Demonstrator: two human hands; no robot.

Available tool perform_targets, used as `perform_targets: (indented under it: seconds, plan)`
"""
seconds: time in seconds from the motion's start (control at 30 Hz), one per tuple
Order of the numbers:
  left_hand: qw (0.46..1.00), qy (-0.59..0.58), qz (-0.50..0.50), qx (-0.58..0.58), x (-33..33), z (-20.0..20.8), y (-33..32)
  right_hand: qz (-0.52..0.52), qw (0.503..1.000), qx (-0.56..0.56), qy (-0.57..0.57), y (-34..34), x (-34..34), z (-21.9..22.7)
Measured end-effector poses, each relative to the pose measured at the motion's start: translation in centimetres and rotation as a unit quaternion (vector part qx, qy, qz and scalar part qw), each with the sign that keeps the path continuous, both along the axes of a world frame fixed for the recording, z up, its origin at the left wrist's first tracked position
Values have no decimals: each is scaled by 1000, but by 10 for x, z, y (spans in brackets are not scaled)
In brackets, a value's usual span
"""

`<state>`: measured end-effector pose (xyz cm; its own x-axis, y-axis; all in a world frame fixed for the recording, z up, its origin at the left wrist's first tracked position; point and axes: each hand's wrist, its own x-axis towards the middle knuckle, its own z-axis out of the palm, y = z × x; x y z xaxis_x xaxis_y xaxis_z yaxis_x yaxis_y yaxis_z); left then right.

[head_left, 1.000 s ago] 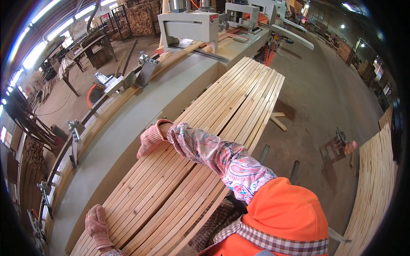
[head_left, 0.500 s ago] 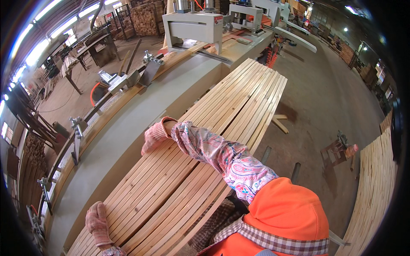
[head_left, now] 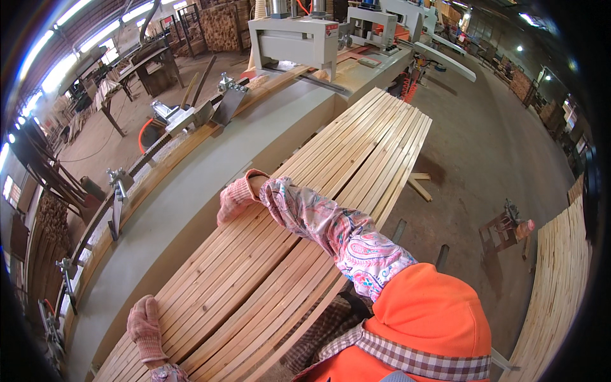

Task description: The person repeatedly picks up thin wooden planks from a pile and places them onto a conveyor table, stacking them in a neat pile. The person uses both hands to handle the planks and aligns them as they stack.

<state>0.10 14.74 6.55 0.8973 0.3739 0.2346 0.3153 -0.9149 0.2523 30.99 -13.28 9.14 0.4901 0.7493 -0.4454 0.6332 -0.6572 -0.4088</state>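
Observation:
Long, narrow wooden strips point(head_left: 270, 254) lie side by side in a bent-looking row in front of me, with a dark gap running lengthwise between two groups. My left hand point(head_left: 146, 328), in a pink knitted glove, curls over the outer left edge of the strips at their near end. Farther along the same edge, my right hand point(head_left: 237, 198) reaches across the strips in a similar glove. Its fingers bend down over the outermost strip, and their tips are partly hidden. A paisley sleeve point(head_left: 331, 219) covers my right forearm.
Along the left of the strips runs a grey machine bed point(head_left: 191, 184) with metal clamps point(head_left: 119, 197). A grey press frame point(head_left: 293, 41) stands at its far end. More long strips point(head_left: 554, 280) are stacked at right, and a small stand point(head_left: 503, 229) sits on the floor.
The view has shifted very slightly. Both hands stay at the same places on the strips, and the strips show no clear movement.

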Motion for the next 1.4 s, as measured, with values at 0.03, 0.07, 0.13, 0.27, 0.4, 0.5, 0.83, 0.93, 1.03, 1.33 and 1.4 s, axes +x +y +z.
perform_targets:
  seconds: [0.03, 0.07, 0.13, 0.27, 0.4, 0.5, 0.83, 0.93, 1.03, 1.33, 1.4]
  plan:
    - [1000, 0, 1, 2, 0, -1, 1, 3, 1000, -3, -2, 0, -1, 1]
    - [1000, 1, 2, 5, -1, -3, 2, 8, 1000, -5, -3, 1, -2, 2]
    - [1000, -9, -12, 23, -4, -3, 3, 1, 1000, -9, 3, 3, -2, 0]
    - [994, 0, -31, 101, 1, 1, -3, -21, 1000, -15, -9, -5, -7, 17]
    - [994, 9, -40, 104, 2, 0, 1, -61, 998, -4, -26, -3, -8, 15]
    - [997, 16, -4, 78, 6, 3, 0, -70, 997, -3, -44, 3, -5, 15]
    - [998, 1, 23, 56, 11, 3, -1, -28, 995, -48, -84, 14, 4, -5]
    - [999, -10, 21, 47, 9, 2, -1, 34, 989, -102, -100, 17, -3, 3]
    - [999, -11, 32, 28, 8, 3, -1, 12, 991, -73, -113, 22, -7, 7]
    - [999, -13, 50, 9, 11, 9, -7, 84, 954, 117, -264, 21, -7, 1]
    - [999, -29, 41, 18, 12, 9, -9, 82, 955, 81, -273, 25, -10, 6]
